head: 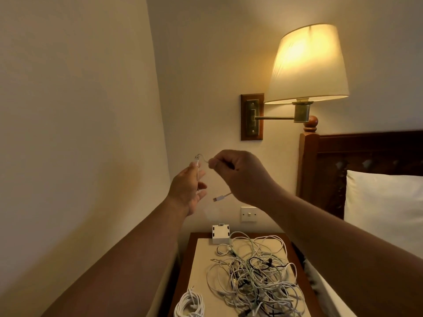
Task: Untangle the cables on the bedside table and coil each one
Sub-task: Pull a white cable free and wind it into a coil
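Both hands are raised in front of the wall, well above the bedside table (201, 259). My left hand (190, 188) holds loops of a short white cable (197, 172) against its palm, and one USB plug sticks up above the fingers. My right hand (238, 172) pinches the same cable close to that plug, while the cable's other plug (219, 197) hangs below it. A tangled heap of white, grey and black cables (256, 275) lies on the table. One coiled white cable (190, 305) sits at the table's near left.
A white charger block (220, 234) stands at the back of the table. A lit wall lamp (306, 65) hangs above right, a wall switch (249, 213) sits below the hands. The wooden headboard (357, 161) and a white pillow (384, 207) are to the right.
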